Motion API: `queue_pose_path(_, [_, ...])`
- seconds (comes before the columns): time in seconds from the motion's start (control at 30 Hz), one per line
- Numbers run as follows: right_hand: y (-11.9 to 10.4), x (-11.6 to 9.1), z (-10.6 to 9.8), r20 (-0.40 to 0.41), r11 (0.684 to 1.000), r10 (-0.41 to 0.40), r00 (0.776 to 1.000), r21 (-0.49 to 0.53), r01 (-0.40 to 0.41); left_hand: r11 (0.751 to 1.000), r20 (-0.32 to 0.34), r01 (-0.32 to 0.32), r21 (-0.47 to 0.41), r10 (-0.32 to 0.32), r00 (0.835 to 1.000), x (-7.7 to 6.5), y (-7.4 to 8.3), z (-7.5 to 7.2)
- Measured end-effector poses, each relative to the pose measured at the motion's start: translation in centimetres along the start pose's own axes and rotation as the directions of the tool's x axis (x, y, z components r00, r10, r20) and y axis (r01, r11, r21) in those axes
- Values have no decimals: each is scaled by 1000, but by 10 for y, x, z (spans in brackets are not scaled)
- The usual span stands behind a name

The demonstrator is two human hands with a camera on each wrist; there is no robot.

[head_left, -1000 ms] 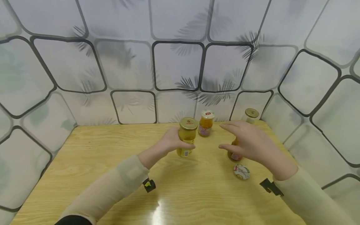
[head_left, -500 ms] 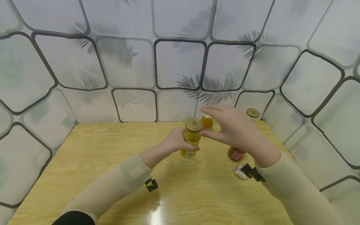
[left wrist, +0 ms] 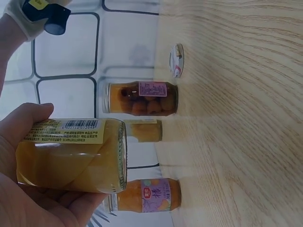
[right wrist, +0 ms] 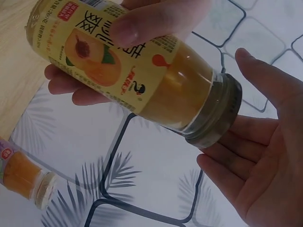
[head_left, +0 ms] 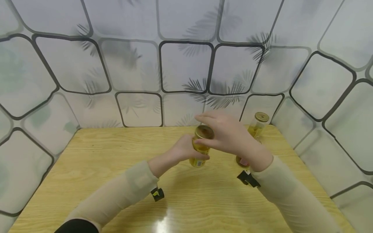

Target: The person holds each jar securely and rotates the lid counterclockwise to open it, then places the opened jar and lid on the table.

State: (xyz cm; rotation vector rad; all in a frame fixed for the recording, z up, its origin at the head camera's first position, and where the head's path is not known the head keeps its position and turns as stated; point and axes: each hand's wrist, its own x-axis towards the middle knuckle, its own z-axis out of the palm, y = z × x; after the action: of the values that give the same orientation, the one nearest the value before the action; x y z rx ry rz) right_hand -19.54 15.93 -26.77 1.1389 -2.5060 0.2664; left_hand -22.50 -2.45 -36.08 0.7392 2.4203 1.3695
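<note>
Over my feed, my left hand (head_left: 184, 147) holds a yellow-labelled clear glass jar of yellow fruit (right wrist: 177, 90) roughly upright above the pale wooden table (head_left: 84, 158); my right hand (head_left: 228, 132) spreads wide around its round gold metal lid (head_left: 204, 132), not yet gripping. I judge this as lining up to unscrew, so next I'd need to close the right hand on the lid and twist.
</note>
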Motion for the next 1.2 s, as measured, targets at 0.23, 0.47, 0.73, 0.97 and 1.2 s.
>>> queue_pose_path(0.23, [5, -3, 7, 67, 996, 72, 995, 54, -75, 999, -21, 15, 37, -14, 1000, -2, 2, 2])
queue_pose_path(0.47, [12, -3, 15, 89, 971, 137, 986, 182, -152, 999, -38, 35, 8, -35, 999, -3, 1, 2])
queue_pose_path(0.73, [17, -6, 22, 108, 912, 228, 968, 326, -251, 999, -59, 48, -6, -48, 997, -3, -2, 4])
queue_pose_path(0.97, [21, -7, 26, 109, 875, 235, 966, 409, -259, 1000, -75, 10, 30, -8, 997, -1, -6, 7])
queue_pose_path(1.2, [25, -7, 32, 86, 880, 165, 983, 437, -186, 999, -84, -16, 42, 19, 996, 2, -13, 9])
